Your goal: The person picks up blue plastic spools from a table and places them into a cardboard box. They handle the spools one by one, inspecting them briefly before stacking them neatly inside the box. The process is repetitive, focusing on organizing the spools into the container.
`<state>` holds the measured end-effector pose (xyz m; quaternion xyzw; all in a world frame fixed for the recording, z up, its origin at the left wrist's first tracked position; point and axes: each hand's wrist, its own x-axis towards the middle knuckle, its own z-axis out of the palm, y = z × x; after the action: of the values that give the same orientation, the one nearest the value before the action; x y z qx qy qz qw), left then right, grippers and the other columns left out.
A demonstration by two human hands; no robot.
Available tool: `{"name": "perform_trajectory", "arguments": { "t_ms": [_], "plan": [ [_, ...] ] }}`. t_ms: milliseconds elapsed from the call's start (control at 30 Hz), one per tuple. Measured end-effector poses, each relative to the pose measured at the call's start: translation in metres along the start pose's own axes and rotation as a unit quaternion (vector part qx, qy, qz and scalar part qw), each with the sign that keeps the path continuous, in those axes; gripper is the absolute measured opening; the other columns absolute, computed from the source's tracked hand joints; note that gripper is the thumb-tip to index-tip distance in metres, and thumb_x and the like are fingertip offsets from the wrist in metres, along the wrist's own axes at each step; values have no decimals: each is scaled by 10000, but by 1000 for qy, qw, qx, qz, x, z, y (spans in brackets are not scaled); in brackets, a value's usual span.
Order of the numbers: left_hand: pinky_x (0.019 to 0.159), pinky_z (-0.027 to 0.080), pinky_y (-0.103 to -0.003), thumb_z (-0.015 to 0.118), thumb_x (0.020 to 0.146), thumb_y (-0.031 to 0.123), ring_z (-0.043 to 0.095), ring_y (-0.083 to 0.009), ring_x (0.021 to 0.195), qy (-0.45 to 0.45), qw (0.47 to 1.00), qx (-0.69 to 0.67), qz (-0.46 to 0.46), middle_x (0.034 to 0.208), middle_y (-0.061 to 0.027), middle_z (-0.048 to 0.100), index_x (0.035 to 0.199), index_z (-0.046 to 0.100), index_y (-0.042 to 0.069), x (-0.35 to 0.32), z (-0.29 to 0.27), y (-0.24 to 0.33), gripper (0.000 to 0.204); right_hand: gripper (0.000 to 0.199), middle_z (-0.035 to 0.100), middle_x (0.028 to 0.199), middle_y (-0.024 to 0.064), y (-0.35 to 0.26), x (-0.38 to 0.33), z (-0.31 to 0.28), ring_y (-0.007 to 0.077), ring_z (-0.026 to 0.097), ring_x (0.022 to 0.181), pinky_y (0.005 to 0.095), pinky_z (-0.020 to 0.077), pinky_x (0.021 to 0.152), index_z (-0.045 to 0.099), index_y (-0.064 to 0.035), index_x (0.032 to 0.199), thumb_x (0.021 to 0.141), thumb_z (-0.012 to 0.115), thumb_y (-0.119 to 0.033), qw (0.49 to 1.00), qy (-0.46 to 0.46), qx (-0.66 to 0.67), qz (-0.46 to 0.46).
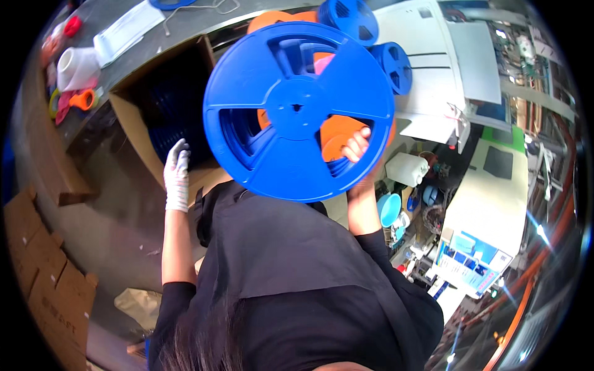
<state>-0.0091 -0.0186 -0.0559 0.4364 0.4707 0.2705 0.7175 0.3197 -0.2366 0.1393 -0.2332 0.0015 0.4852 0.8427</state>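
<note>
Right hand (357, 147) grips large blue reel (297, 111), fingers through spoke opening, reel held up at frame centre. Left hand (177, 176), white-gloved, fingers loosely extended, holding nothing, rests at edge of cardboard box (133, 120), centre left.

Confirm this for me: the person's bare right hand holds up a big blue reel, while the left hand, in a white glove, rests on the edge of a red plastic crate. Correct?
Not quite. The head view shows the left hand in its white glove on the edge of a brown cardboard box, not a red plastic crate. The rest stands: the bare right hand holds up the big blue reel.
</note>
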Motion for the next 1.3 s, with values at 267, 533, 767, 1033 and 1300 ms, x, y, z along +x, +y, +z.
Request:
{"name": "perform_trajectory", "arguments": {
  "t_ms": [267,533,767,1033,1300],
  "plan": [
    [1054,392,-304,491,959,13,530,-201,1215,18,988,56,141,1301,-125,568,1322,523,6,-24,74,60,364,395,406,640,-1,-1,-5,22,104,374,532,262,337,473,547,22,1037,914,562,-354,978,-1,-208,-33],
    [1072,366,-397,702,836,148,441,-328,1292,-150,967,192,77,1420,-246,405,1535,127,84,-54,181,123,908,647,643,895,115,44,-9,53,292,674,796,400,572,707,522,31,1190,801,720,-447,935,-9,-353,28],
    [1027,461,-429,704,816,360,574,-263,1161,-208,904,-365,-82,1304,-164,544,1414,392,43,-40,115,122,745,510,672,990,203,38,-22,66,316,689,892,449,557,844,505,104,1215,884,666,-250,941,80,-323,60],
    [1056,427,-488,691,824,463,549,-297,1202,-346,689,-629,-103,1343,-186,492,1436,325,17,-56,71,74,841,506,666,976,138,26,-35,47,251,673,844,408,552,795,504,42,1264,914,614,-306,916,101,-387,29],
    [1058,422,-492,688,829,462,539,-298,1212,-328,700,-627,-100,1341,-188,490,1436,323,19,-64,69,71,835,536,660,991,111,19,-42,35,226,646,862,389,529,819,461,19,1344,918,558,-292,920,168,-352,31]
  ]
}}
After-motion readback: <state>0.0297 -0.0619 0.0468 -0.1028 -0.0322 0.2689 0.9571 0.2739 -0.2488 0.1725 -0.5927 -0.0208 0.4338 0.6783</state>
